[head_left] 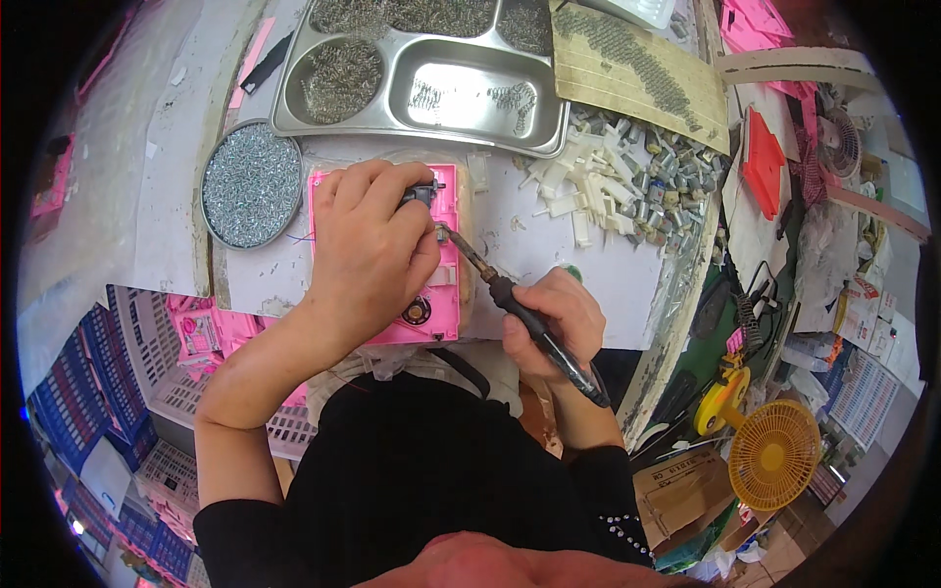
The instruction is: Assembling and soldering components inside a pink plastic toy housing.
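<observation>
A pink plastic housing (447, 306) lies in front of me, with a dark round part (417, 311) near its lower end. My left hand (365, 257) covers much of its left side. The fingers are bent and pressed together beside a dark grey part (420, 193) at the upper right; whatever they pinch is hidden. My right hand (567, 316) is closed around the black handle of a soldering iron (529, 323). The iron's tip reaches a small metal part (441, 233) on the housing, close to my left fingertips. Thin red and blue wires (302, 237) stick out left of my hand.
A round dish of small screws (252, 184) stands left. Behind the housing is a metal compartment tray (421, 137) of small springs or screws. White plastic pieces and small metal motors (627, 181) lie heaped right, below a cardboard sheet (642, 69). A yellow fan (774, 454) stands lower right.
</observation>
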Demonstrator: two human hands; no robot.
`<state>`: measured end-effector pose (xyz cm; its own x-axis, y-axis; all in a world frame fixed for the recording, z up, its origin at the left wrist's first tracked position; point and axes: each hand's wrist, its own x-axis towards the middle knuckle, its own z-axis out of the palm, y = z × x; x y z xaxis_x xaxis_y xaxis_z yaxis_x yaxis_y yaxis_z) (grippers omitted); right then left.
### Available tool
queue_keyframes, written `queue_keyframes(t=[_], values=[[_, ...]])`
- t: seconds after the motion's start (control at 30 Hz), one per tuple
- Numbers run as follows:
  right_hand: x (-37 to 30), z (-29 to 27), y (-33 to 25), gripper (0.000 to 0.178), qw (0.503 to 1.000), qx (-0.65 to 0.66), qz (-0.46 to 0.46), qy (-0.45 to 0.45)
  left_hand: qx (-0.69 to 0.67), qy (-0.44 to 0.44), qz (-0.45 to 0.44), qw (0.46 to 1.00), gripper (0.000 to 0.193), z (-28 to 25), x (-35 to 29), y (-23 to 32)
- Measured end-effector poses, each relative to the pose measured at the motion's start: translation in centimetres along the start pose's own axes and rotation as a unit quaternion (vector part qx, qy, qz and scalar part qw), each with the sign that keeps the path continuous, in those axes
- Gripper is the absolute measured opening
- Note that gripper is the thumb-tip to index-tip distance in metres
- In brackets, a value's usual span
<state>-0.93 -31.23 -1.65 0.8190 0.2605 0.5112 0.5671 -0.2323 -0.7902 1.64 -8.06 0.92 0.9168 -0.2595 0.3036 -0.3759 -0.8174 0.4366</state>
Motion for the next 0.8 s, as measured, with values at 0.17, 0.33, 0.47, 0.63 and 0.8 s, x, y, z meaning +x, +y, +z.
queue_keyframes(t=[0.17, 0.33, 0.47, 0.63, 0.8], values=[[-0.2, -0.5, 0.1, 0.026, 1.000, -0.006, -0.006, 0.004, 0.007, -0.017, -0.005, 1.000, 0.015, -0.3, 0.2, 0.3], [-0.3, -0.9, 0.0, 0.023, 1.000, -0.001, -0.004, -0.004, 0.011, -0.022, -0.006, 1.000, 0.015, -0.4, 0.3, 0.4], [-0.3, -0.9, 0.0, 0.024, 1.000, -0.003, -0.007, 0.000, 0.016, -0.018, -0.004, 1.000, 0.015, -0.4, 0.2, 0.4], [-0.4, -1.1, -0.1, 0.024, 1.000, -0.005, -0.004, 0.002, 0.013, -0.021, -0.003, 1.000, 0.014, -0.4, 0.3, 0.3], [-0.1, -1.3, -0.4, 0.025, 1.000, -0.016, 0.000, 0.012, 0.017, -0.020, 0.001, 1.000, 0.014, -0.5, 0.3, 0.4]])
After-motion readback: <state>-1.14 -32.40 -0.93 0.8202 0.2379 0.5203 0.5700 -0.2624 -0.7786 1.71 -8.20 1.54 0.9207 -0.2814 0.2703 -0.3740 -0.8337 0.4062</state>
